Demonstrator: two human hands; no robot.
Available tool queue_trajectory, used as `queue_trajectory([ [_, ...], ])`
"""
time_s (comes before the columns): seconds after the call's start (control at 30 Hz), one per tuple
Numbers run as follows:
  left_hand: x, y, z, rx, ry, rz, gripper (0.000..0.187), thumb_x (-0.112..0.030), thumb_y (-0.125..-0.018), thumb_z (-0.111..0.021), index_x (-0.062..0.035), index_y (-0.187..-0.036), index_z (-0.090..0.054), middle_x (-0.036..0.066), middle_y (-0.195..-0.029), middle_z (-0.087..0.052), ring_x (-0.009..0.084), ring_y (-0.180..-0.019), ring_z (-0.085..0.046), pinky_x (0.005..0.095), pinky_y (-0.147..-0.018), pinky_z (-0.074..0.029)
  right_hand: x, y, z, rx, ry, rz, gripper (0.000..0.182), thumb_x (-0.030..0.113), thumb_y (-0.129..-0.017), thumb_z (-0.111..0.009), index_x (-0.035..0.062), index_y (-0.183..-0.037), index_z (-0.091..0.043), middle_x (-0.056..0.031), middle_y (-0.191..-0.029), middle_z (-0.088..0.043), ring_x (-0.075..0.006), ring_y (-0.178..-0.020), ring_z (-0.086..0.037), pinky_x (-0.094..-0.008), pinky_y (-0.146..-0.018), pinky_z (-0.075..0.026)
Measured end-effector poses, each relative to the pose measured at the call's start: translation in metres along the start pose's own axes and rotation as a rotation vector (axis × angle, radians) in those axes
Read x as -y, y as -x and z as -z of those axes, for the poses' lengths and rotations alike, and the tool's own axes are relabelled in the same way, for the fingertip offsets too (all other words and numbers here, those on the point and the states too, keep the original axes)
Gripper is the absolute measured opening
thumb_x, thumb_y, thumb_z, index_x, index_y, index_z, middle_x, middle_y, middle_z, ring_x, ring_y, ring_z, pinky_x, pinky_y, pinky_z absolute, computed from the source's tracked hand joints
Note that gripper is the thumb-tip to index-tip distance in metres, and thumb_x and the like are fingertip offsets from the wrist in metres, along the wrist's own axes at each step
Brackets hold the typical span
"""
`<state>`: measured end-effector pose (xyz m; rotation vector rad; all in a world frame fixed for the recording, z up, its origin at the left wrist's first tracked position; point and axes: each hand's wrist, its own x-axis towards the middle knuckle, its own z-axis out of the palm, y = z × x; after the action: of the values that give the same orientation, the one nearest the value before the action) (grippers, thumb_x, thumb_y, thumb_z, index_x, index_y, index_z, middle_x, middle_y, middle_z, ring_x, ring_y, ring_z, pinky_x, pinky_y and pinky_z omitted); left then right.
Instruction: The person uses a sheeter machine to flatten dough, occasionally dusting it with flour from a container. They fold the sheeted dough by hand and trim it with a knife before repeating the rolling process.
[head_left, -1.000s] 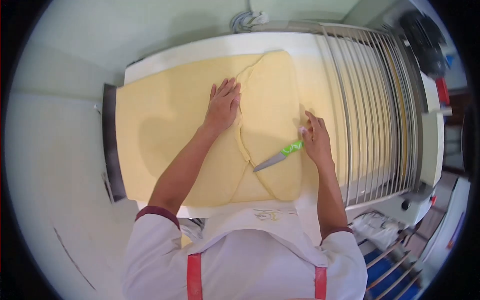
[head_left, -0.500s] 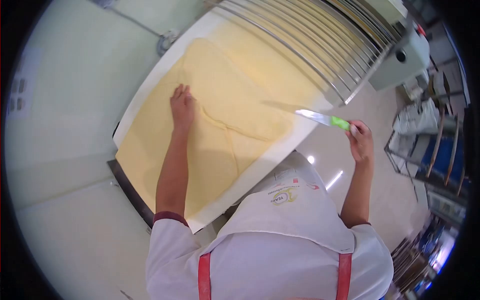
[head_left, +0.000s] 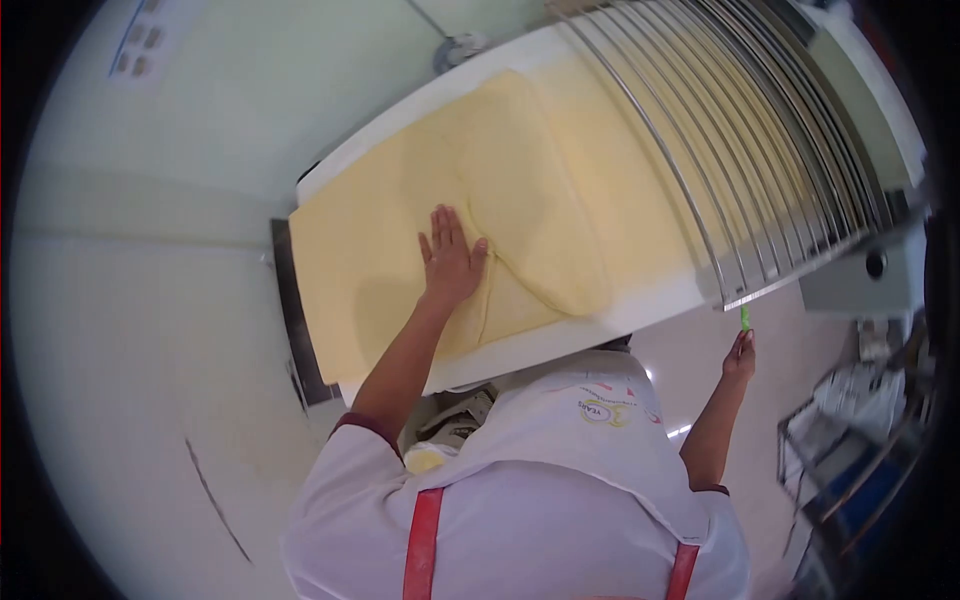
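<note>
A wide sheet of pale yellow dough (head_left: pixel 385 175) lies on the white belt, with one part folded over and a raised seam near its middle. My left hand (head_left: pixel 455 262) rests on the dough beside that seam, fingers stretched out and palm down. Off the near side of the belt, my right hand (head_left: pixel 740 355) is closed around the green handle of a knife (head_left: pixel 745 318). Only the handle shows; the blade is hidden by the end of the metal guard.
A guard of curved metal bars (head_left: pixel 690 150) arches over the belt on the right, joined to a machine body (head_left: pixel 870 268). A pale wall (head_left: pixel 150 330) runs along the left. At lower right stands a rack with a white bag (head_left: pixel 865 395).
My left hand has moved from the upper part of the dough to beside the seam and now lies flatter. The knife has gone toward the guard, its blade out of sight. The camera view has turned.
</note>
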<state>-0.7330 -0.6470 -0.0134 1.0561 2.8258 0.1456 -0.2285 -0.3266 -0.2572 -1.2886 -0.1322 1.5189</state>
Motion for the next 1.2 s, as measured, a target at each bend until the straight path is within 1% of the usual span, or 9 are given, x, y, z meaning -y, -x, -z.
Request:
queue_trajectory([
  [0.2,-0.026,-0.007,0.0,0.0,0.015,0.127,0.082,-0.052,-0.097,-0.035,0.0049,-0.149,-0.007,0.023,-0.157,-0.007,0.0331,-0.147,-0.004,0.0548,-0.115,-0.002,-0.001,-0.114,-0.13,0.099,0.207,0.008,0.036,0.008,-0.096,-0.048,-0.0078,-0.128,-0.048,-0.0161,-0.128,-0.05,-0.0278,-0.112,-0.054,-0.0353,-0.099,-0.049],
  [0.53,-0.052,0.025,-0.013,-0.081,0.099,0.187,0.09,-0.06,-0.093,-0.04,0.0024,-0.15,-0.009,0.018,-0.158,-0.012,0.0282,-0.147,-0.006,0.0511,-0.117,0.0,0.037,-0.064,-0.181,0.451,0.227,-0.064,0.037,0.011,-0.096,-0.045,-0.0062,-0.129,-0.049,-0.0145,-0.129,-0.05,-0.0285,-0.114,-0.053,-0.0392,-0.099,-0.048],
  [0.73,-0.065,0.034,0.0,-0.015,0.071,0.223,0.088,-0.056,-0.093,-0.044,-0.0007,-0.151,-0.009,0.016,-0.158,-0.011,0.0269,-0.148,-0.006,0.0494,-0.117,0.0,0.127,-0.116,-0.025,-0.204,0.743,0.032,0.038,0.026,-0.093,-0.051,0.0056,-0.124,-0.056,-0.0137,-0.122,-0.056,-0.0239,-0.117,-0.051,-0.0417,-0.097,-0.045],
  [0.77,-0.061,0.028,0.003,-0.013,0.128,0.228,0.088,-0.056,-0.093,-0.044,-0.0005,-0.151,-0.009,0.016,-0.158,-0.011,0.0267,-0.148,-0.006,0.0495,-0.117,0.0,0.164,-0.113,-0.013,-0.307,1.048,0.121,0.035,0.025,-0.092,-0.051,0.0062,-0.122,-0.059,-0.0142,-0.123,-0.058,-0.0234,-0.117,-0.053,-0.0418,-0.096,-0.045],
  [0.83,-0.055,0.028,0.007,-0.011,0.243,0.231,0.088,-0.057,-0.093,-0.044,0.0,-0.15,-0.01,0.017,-0.158,-0.012,0.0262,-0.148,-0.006,0.0495,-0.117,0.0,0.253,-0.093,-0.006,-0.613,2.189,0.269,0.031,0.021,-0.092,-0.052,0.0073,-0.117,-0.064,-0.0151,-0.125,-0.06,-0.0224,-0.117,-0.056,-0.0419,-0.095,-0.045],
  [0.87,-0.053,0.022,0.005,-0.063,0.256,0.267,0.087,-0.056,-0.093,-0.044,0.0003,-0.15,-0.01,0.017,-0.158,-0.012,0.026,-0.148,-0.006,0.0497,-0.117,0.0,0.295,-0.076,-0.02,-0.721,2.313,0.347,0.029,0.019,-0.092,-0.053,0.0079,-0.114,-0.067,-0.0156,-0.125,-0.061,-0.0219,-0.117,-0.058,-0.042,-0.095,-0.045],
  [0.93,-0.048,0.008,-0.003,-0.163,0.279,0.333,0.087,-0.056,-0.093,-0.044,0.0008,-0.15,-0.011,0.017,-0.157,-0.013,0.0255,-0.147,-0.007,0.05,-0.117,0.0,0.356,-0.057,-0.046,-0.864,2.063,0.718,0.029,0.019,-0.092,-0.053,0.0076,-0.115,-0.066,-0.0157,-0.126,-0.06,-0.0222,-0.117,-0.057,-0.0419,-0.095,-0.044],
  [1.03,-0.054,0.0,-0.009,-0.147,0.086,0.331,0.086,-0.055,-0.093,-0.044,0.0013,-0.15,-0.012,0.017,-0.157,-0.014,0.0255,-0.147,-0.007,0.0503,-0.117,-0.002,0.435,-0.03,-0.122,-0.554,1.461,1.342,0.03,0.019,-0.092,-0.052,0.007,-0.116,-0.065,-0.0158,-0.127,-0.06,-0.0226,-0.118,-0.057,-0.0419,-0.096,-0.044],
  [1.2,-0.051,0.003,0.009,-0.007,0.186,0.344,0.082,-0.056,-0.094,-0.041,-0.0015,-0.15,-0.017,0.015,-0.158,-0.012,0.0255,-0.148,-0.005,0.0519,-0.117,0.0,0.496,0.005,-0.27,-0.045,1.355,1.602,0.031,0.018,-0.092,-0.051,0.0062,-0.119,-0.062,-0.016,-0.128,-0.058,-0.0233,-0.118,-0.056,-0.0417,-0.097,-0.043],
])
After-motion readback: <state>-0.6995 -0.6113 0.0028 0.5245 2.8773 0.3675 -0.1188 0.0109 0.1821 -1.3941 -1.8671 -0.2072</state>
